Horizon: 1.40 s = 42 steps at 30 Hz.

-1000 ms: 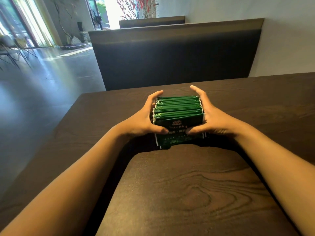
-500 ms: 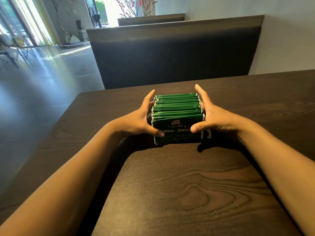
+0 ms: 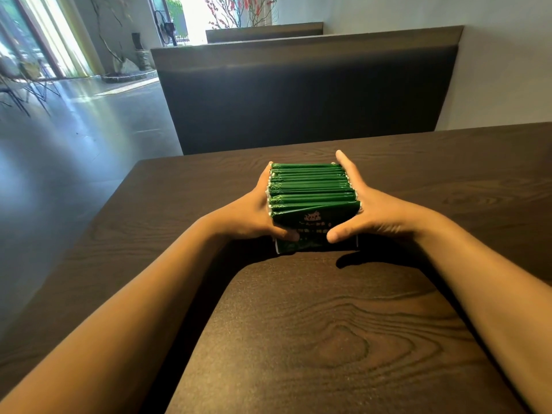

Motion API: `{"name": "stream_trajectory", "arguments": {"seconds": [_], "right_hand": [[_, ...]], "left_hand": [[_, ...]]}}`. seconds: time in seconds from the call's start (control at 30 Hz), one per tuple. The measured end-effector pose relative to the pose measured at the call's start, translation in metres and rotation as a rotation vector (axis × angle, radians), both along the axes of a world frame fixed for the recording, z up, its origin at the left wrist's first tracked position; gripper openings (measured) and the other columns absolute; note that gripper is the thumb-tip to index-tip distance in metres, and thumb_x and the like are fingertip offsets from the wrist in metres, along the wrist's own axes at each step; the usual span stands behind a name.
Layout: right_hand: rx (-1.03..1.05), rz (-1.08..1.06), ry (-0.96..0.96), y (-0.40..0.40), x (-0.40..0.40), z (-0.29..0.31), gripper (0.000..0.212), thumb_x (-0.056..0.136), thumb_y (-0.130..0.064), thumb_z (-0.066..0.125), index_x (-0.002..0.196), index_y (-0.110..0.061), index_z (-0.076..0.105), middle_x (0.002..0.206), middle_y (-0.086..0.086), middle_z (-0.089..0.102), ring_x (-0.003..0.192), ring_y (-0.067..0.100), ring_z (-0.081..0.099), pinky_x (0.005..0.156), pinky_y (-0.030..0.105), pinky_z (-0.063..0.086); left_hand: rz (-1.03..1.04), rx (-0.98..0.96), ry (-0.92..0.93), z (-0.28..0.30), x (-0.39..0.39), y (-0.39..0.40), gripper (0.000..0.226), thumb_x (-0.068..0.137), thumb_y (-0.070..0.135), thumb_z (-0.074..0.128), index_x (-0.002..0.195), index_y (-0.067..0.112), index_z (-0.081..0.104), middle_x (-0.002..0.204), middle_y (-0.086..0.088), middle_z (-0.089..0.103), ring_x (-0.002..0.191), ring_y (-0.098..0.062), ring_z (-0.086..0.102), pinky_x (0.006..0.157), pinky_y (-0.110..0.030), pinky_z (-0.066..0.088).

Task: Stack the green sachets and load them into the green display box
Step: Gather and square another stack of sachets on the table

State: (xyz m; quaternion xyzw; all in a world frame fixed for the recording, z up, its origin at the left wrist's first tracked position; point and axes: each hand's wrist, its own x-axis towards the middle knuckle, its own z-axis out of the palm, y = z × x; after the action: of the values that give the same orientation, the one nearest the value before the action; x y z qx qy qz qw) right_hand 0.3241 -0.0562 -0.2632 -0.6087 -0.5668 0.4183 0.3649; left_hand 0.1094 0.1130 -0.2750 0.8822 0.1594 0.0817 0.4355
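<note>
Head camera view, looking forward and down: a block of green sachets [image 3: 312, 189] stood on edge, packed face to face, on a dark wood-grain worktop [image 3: 313, 339]. The left hand [image 3: 254, 216] pressed against the left side of the block, fingers running along its far side and the thumb curled across the near face. The right hand [image 3: 363, 212] mirrored it on the right side, fingers straight along the sachets and the thumb hooked onto the near face. Both grips were narrow, holding the block squeezed between them. The nearest sachet leaned slightly, its printed dark green face toward the camera. Just below the thumbs, a dark green panel with a white edge [image 3: 298, 245] showed at the base of the block; whether it was the display box or another sachet could not be told. Bare forearms reached in from the lower corners toward the sachets. Beyond the sachets, past the worktop's far edge, stood a dark upholstered booth backrest [image 3: 298, 94]. Left of the sachets, off the worktop, lay a glossy grey floor [image 3: 74, 138].
</note>
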Motion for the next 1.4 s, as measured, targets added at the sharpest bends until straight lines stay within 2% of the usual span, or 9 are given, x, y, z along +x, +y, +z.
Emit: {"name": "stream_trajectory", "arguments": {"seconds": [0.17, 0.23, 0.5, 0.67, 0.77, 0.97, 1.13, 1.27, 1.4], "right_hand": [[0.02, -0.02, -0.1, 0.0, 0.003, 0.001, 0.146, 0.066, -0.016, 0.09, 0.152, -0.05, -0.023, 0.167, -0.006, 0.016, 0.139, 0.005, 0.031, 0.112, 0.031, 0.033], [0.043, -0.046, -0.126, 0.002, 0.004, 0.002, 0.147, 0.061, -0.023, 0.09, 0.153, -0.048, -0.022, 0.166, -0.003, 0.018, 0.14, 0.007, 0.031, 0.118, 0.038, 0.03], [0.132, -0.121, -0.131, 0.004, 0.002, 0.0, 0.13, 0.072, -0.009, 0.087, 0.158, -0.041, -0.005, 0.163, -0.001, 0.025, 0.14, 0.007, 0.03, 0.111, 0.025, 0.03], [0.099, -0.11, 0.043, -0.002, -0.018, 0.009, 0.128, 0.057, -0.035, 0.097, 0.151, -0.058, 0.014, 0.16, 0.0, 0.03, 0.141, 0.024, 0.041, 0.114, 0.049, 0.041], [0.058, -0.03, 0.106, 0.003, -0.044, 0.017, 0.119, 0.058, -0.032, 0.093, 0.149, -0.059, 0.02, 0.146, 0.0, 0.046, 0.129, 0.024, 0.055, 0.102, 0.043, 0.052], [0.068, 0.109, 0.189, 0.012, -0.14, 0.038, 0.134, 0.041, -0.042, 0.1, 0.151, -0.047, 0.023, 0.147, 0.003, 0.046, 0.129, 0.023, 0.054, 0.107, 0.045, 0.047], [0.146, 0.187, 0.283, 0.008, -0.24, 0.048, 0.118, 0.046, -0.032, 0.098, 0.145, -0.03, 0.033, 0.139, 0.008, 0.053, 0.126, 0.024, 0.059, 0.097, 0.04, 0.054], [0.193, 0.28, 0.294, 0.003, -0.325, 0.048, 0.114, 0.065, -0.028, 0.095, 0.154, -0.017, 0.024, 0.146, 0.018, 0.05, 0.128, 0.033, 0.059, 0.106, 0.06, 0.046], [0.203, 0.375, 0.299, -0.014, -0.413, 0.053, 0.085, 0.077, -0.029, 0.081, 0.145, -0.023, 0.029, 0.144, 0.01, 0.05, 0.124, 0.024, 0.061, 0.101, 0.049, 0.053]], "left_hand": [[0.031, -0.031, -0.009, -0.005, 0.002, 0.005, 0.133, 0.079, 0.004, 0.085, 0.161, 0.018, -0.019, 0.135, 0.04, 0.026, 0.113, 0.039, 0.033, 0.094, 0.008, 0.026], [0.053, -0.056, -0.027, -0.008, 0.002, 0.007, 0.136, 0.079, 0.004, 0.086, 0.161, 0.02, -0.022, 0.136, 0.035, 0.034, 0.118, 0.028, 0.04, 0.093, 0.006, 0.03], [0.196, -0.143, -0.127, -0.019, 0.003, 0.006, 0.096, 0.074, 0.0, 0.088, 0.147, 0.019, 0.029, 0.136, 0.005, 0.058, 0.121, 0.005, 0.059, 0.094, -0.015, 0.051], [0.189, -0.289, -0.07, -0.008, -0.014, 0.0, 0.104, 0.068, 0.031, 0.097, 0.15, 0.015, 0.034, 0.143, -0.004, 0.059, 0.133, -0.021, 0.058, 0.108, -0.046, 0.052], [0.214, -0.39, -0.066, 0.014, -0.052, -0.014, 0.105, 0.067, 0.033, 0.094, 0.15, 0.016, 0.032, 0.145, -0.009, 0.055, 0.133, -0.025, 0.057, 0.111, -0.048, 0.05], [0.347, -0.442, -0.124, 0.053, -0.164, -0.07, 0.117, 0.057, 0.058, 0.094, 0.15, 0.015, 0.038, 0.145, -0.01, 0.055, 0.133, -0.027, 0.058, 0.114, -0.049, 0.046], [0.584, -0.393, -0.19, 0.082, -0.261, -0.113, 0.088, 0.068, 0.043, 0.077, 0.143, 0.011, 0.045, 0.123, -0.004, 0.062, 0.112, -0.018, 0.064, 0.099, -0.038, 0.053], [0.714, -0.368, -0.198, 0.09, -0.348, -0.144, 0.044, 0.079, 0.039, 0.062, 0.119, 0.02, 0.057, 0.103, 0.007, 0.073, 0.1, -0.009, 0.07, 0.104, -0.04, 0.051], [0.84, -0.368, -0.26, 0.093, -0.434, -0.178, 0.057, 0.07, 0.043, 0.074, 0.119, 0.021, 0.056, 0.113, 0.004, 0.075, 0.112, -0.014, 0.07, 0.103, -0.041, 0.053]]}}
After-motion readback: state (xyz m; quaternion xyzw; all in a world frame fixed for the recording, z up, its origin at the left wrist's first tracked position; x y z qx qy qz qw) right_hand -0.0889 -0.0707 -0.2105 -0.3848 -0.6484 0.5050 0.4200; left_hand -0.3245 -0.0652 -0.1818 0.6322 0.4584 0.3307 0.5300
